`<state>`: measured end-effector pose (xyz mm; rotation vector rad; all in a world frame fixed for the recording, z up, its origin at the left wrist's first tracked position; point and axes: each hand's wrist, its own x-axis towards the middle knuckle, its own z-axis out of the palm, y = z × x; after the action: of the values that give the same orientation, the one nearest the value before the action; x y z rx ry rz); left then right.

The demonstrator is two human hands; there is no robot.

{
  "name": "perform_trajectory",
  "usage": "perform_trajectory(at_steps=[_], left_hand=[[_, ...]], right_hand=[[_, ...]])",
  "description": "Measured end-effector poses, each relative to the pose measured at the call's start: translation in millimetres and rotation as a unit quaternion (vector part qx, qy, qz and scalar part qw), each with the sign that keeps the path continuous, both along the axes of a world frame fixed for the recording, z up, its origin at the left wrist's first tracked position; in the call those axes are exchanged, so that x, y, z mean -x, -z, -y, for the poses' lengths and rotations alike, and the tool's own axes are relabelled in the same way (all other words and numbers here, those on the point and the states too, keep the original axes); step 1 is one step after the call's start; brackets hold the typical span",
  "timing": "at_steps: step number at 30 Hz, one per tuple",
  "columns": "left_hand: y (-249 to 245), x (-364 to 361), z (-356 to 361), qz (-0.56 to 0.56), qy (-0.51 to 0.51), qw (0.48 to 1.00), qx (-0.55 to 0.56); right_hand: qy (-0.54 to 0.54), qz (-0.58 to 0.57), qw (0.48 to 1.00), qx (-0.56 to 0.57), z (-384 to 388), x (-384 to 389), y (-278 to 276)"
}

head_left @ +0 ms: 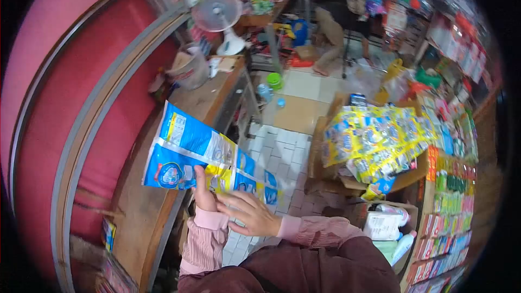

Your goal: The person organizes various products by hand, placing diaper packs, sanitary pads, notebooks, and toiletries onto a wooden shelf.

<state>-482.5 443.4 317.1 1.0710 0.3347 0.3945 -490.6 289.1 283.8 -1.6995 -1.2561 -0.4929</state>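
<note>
My left hand (pixel 205 192) grips a folded strip of blue, white and yellow sachets (pixel 187 146) by its lower edge. Its thumb lies over the front, while the other fingers are hidden behind the strip. Printed panels run across the sachets, and the right end looks blurred. Close beside it, my right hand (pixel 251 214) has its fingers stretched out toward the left wrist, by the strip's bottom edge. Nothing shows in its grasp. To the right stands a cardboard box (pixel 320 157) heaped with similar yellow and blue sachet strips (pixel 380 135).
A wooden counter (pixel 144 211) runs along the left, with a clear plastic bucket (pixel 191 68) and a white fan (pixel 217 11) on it. Bottles fill a smaller box (pixel 415 217) at lower right, near a shelf of packets (pixel 450 206). A person's leg (pixel 330 40) shows farther back.
</note>
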Motion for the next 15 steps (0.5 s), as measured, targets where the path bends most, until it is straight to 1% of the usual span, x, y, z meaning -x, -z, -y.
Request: perform_trajectory(at_steps=[1,2,3,4,6,7,8,9,11,13,14,15], left_hand=[[-17.9,7.9,3.4,0.064,-0.038,0.997,0.006],[-25.6,28.1,-13.6,0.069,-0.031,0.997,0.029],[-31.0,49.6,-30.6,0.072,-0.022,0.996,0.049],[-39.8,70.0,-42.9,0.096,-0.025,0.993,0.059],[-57.4,108.4,-62.0,0.142,-0.027,0.986,0.078],[-65.5,127.2,-74.0,0.165,-0.007,0.982,0.087],[-68.9,142.0,-86.2,0.174,-0.045,0.980,0.083],[-75.7,161.8,-100.8,0.184,-0.085,0.976,0.080],[-85.5,198.3,-131.9,0.216,-0.112,0.967,0.077],[-93.9,238.0,-158.5,0.268,-0.137,0.949,0.091],[-98.8,259.5,-167.7,0.276,-0.146,0.946,0.085],[-88.8,265.6,-182.4,0.286,-0.150,0.942,0.086]], right_hand=[[-0.032,0.008,0.998,-0.047,-10.8,14.4,10.6],[-0.126,-0.119,0.985,0.007,-19.9,29.6,19.9],[-0.215,-0.244,0.943,0.064,-28.6,46.1,31.7],[-0.295,-0.363,0.876,0.121,-43.5,64.0,43.4],[-0.378,-0.518,0.760,0.107,-90.7,91.1,88.5],[-0.409,-0.589,0.689,0.102,-113.7,102.0,109.7],[-0.426,-0.667,0.608,0.063,-136.5,112.2,133.4],[-0.453,-0.733,0.507,0.018,-157.2,122.8,139.6],[-0.474,-0.833,0.280,-0.061,-192.2,134.8,144.5],[-0.482,-0.840,0.220,-0.119,-224.4,145.7,147.0],[-0.486,-0.841,0.189,-0.147,-239.9,151.0,144.9],[-0.429,-0.864,0.196,-0.178,-256.4,142.3,155.7]])
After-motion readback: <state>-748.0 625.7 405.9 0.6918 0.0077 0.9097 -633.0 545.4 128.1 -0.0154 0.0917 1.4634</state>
